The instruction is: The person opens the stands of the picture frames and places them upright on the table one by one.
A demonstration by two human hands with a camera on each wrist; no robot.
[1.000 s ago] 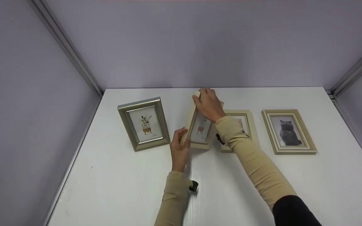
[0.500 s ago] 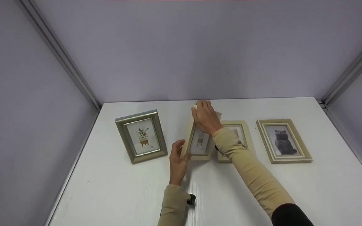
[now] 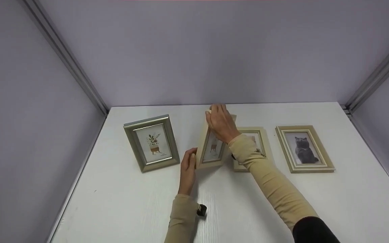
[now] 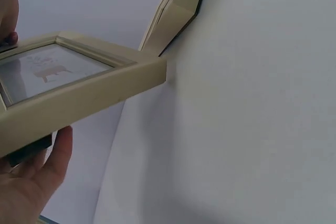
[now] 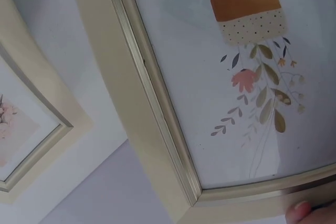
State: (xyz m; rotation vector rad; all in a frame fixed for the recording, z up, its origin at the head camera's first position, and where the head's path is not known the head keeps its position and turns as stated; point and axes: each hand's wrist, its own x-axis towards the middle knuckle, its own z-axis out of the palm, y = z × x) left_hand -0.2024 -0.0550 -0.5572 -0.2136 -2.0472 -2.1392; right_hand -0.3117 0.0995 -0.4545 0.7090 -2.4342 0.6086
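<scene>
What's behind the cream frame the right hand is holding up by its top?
In the left wrist view, part of the left hand and a dark piece show behind the cream frame. The rest of its back is covered.

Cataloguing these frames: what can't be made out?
Head view: top of the held frame's print, behind the right hand.
Head view: much of the neighbouring frame's picture, behind the right sleeve.
Head view: silver frame's lettering, too small.
Right wrist view: that hand, mostly beyond the edge.
</scene>
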